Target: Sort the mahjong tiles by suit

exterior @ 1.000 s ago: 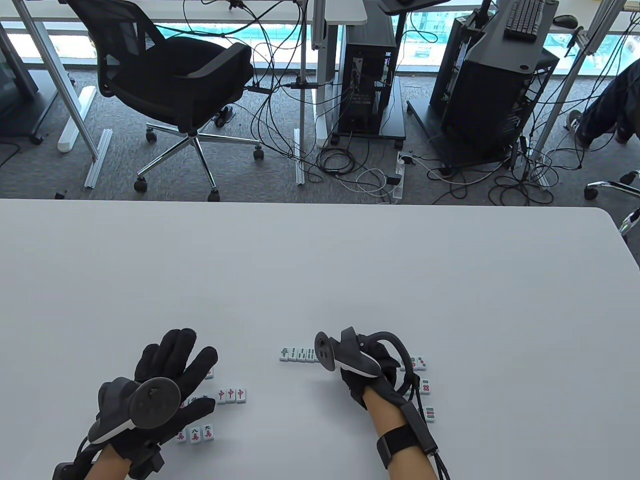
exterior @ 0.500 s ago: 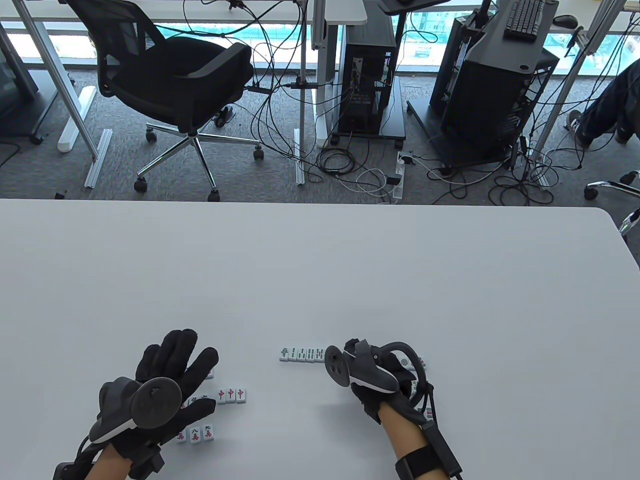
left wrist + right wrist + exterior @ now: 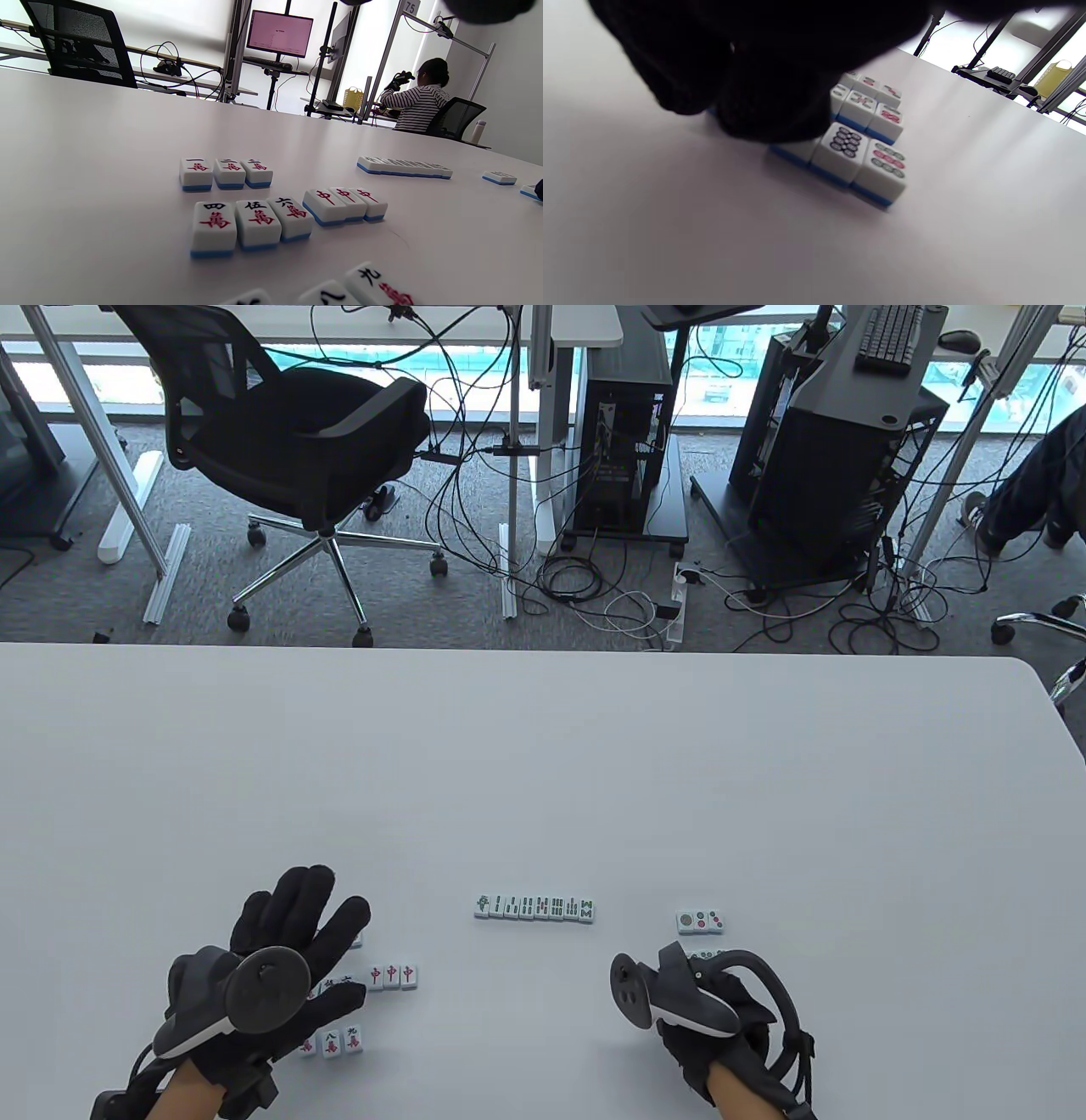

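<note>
1. Judging by the layout, the sorting is well along: a bamboo row [image 3: 534, 908] lies in one line at mid-bench, character tiles [image 3: 252, 222] and three red-dragon tiles [image 3: 391, 976] sit in short rows on the left, and dot tiles [image 3: 702, 922] are grouped on the right.
2. The step in hand looks like work on the dot group; the right hand [image 3: 721, 1027] sits over the nearer dot rows [image 3: 859, 152].
3. The next move likely calls for squaring those short rows, or picking one tile without knocking its touching neighbours.
4. Right fingers [image 3: 772, 106]: in the right wrist view they come down dark and blurred onto the left end of the nearest dot row, covering a tile. Whether they pinch it or only press it, I cannot tell.
5. Left hand [image 3: 280, 959]: fingers spread straight and wide, lying flat over the character rows, holding nothing.
</note>
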{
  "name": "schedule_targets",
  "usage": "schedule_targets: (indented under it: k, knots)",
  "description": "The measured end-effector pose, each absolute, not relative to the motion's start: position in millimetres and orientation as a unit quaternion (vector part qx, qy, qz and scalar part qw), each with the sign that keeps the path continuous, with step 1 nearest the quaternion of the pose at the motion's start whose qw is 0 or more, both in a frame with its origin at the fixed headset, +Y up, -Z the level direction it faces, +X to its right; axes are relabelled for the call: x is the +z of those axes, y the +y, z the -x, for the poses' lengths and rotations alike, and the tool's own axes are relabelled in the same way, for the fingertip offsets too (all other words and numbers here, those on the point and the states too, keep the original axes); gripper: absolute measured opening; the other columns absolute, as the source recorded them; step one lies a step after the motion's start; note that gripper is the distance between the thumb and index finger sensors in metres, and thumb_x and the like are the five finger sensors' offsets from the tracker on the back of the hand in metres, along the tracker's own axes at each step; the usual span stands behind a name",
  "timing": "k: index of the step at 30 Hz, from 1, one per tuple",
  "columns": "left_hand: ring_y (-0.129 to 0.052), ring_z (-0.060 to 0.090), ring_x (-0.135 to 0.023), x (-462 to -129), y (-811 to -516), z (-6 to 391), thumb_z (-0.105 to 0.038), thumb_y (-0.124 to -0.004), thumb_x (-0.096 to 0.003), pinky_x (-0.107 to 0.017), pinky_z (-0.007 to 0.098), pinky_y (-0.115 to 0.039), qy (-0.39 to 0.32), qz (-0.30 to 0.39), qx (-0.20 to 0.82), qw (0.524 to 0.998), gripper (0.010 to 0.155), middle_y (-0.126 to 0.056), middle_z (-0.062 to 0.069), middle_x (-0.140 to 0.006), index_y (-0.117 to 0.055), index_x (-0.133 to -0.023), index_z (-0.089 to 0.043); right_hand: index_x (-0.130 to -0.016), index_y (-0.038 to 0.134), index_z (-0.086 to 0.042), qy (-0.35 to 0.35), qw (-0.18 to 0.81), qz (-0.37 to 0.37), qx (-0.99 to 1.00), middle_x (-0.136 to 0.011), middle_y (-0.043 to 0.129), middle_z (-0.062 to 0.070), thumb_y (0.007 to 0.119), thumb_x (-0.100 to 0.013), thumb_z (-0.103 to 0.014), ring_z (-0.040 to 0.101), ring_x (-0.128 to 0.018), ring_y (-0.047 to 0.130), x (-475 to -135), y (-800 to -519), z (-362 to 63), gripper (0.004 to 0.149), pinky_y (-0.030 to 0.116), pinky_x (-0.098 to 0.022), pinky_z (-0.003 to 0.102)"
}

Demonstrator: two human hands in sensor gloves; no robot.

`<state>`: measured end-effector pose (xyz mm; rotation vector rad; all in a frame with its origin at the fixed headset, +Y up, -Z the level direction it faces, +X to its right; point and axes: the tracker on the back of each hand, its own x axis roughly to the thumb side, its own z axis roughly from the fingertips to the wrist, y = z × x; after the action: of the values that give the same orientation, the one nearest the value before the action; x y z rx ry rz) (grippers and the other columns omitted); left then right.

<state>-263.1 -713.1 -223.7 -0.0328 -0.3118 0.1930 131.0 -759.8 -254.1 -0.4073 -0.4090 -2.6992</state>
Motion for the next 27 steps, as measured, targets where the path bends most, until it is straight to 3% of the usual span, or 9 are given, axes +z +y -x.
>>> schedule_targets:
  k: [4, 13, 21, 27]
  knots:
    - [-0.005, 0.021, -0.114, -224, -712, 264, -0.071, -0.064, -0.0365, -0.082, 0.058, -0.018, -0.154, 0.013, 0.099, 0.983, 0.081, 0.002, -0.013, -0.113, -0.033, -0.107, -0.044, -0.084, 0.078, -0.005, -0.114, 0.208, 0.159, -0.958, -0.032, 0.099, 0.0, 0.086, -0.034, -0.036, 0.007, -0.004, 0.087, -254, -766, -124, 0.059, 0.082, -0.003, 0.027]
    - [-0.005, 0.021, -0.114, -224, -712, 265, -0.071, -0.064, -0.0366, -0.082, 0.058, -0.018, -0.155, 0.011, 0.104, 0.982, 0.081, 0.002, -0.013, -0.113, -0.033, -0.107, -0.044, -0.084, 0.078, -0.004, -0.218, 0.156, 0.135, -0.954, -0.036, 0.099, 0.001, 0.087, -0.035, -0.035, 0.008, -0.008, 0.089, -287, -755, -112, 0.059, 0.083, -0.006, 0.028]
    - [-0.005, 0.021, -0.114, -224, -712, 266, -0.071, -0.064, -0.0367, -0.082, 0.058, -0.018, -0.154, 0.01, 0.11, 0.982, 0.081, 0.002, -0.013, -0.113, -0.033, -0.107, -0.044, -0.084, 0.078, -0.006, -0.079, 0.15, 0.146, -0.975, -0.038, 0.099, 0.002, 0.087, -0.034, -0.034, 0.009, -0.009, 0.089, -323, -749, -80, 0.058, 0.083, -0.007, 0.029]
    - [-0.005, 0.021, -0.114, -225, -711, 267, -0.071, -0.064, -0.0366, -0.082, 0.058, -0.018, -0.154, 0.01, 0.113, 0.982, 0.081, 0.002, -0.013, -0.113, -0.033, -0.107, -0.044, -0.084, 0.079, -0.007, -0.081, 0.173, 0.136, -0.972, -0.04, 0.099, 0.002, 0.086, -0.035, -0.034, 0.009, -0.011, 0.09, -341, -760, -66, 0.056, 0.084, -0.009, 0.029]
